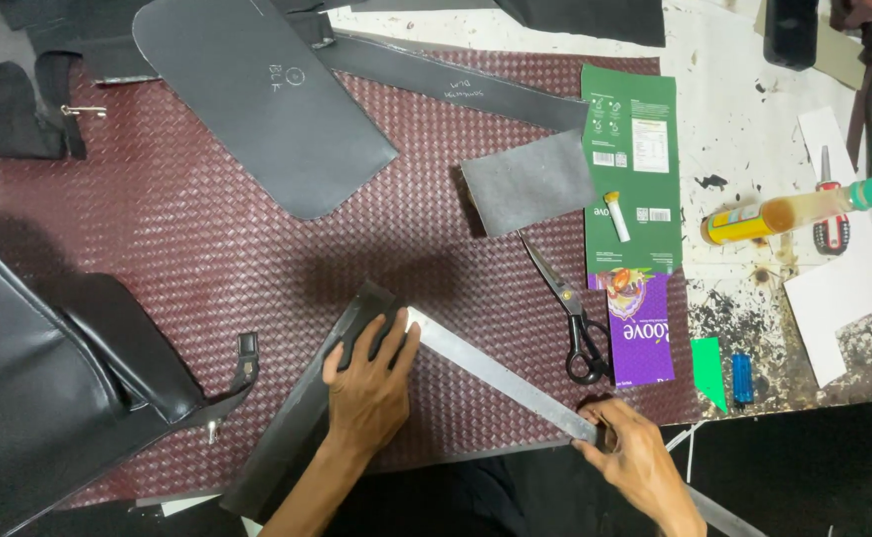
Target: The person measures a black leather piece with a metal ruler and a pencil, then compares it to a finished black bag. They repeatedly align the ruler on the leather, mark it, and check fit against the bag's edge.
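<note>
— Both hands sit lowest in the frame. What is the left hand (368,373) doing?

— It lies flat, fingers spread, pressing on a dark leather strip (302,413) that runs from lower centre up toward the middle, over a maroon woven sheet (158,239).

— And the right hand (635,459)?

— Lower right, fingers curled over the near end of a long steel ruler (501,376), pinching it. The ruler slants from that hand up to the left hand's fingertips, alongside the strip's top end.

— What lies around them?

— Black-handled scissors (567,308) just right of the ruler, shut as far as I can tell. A grey leather piece (527,182) above them, a flattened green and purple carton (635,199) beside it. A black bag (38,378) fills the lower left; a large rounded dark panel (267,99) sits upper left. A yellow bottle (794,211) lies at the right on the stained table (734,129).
</note>
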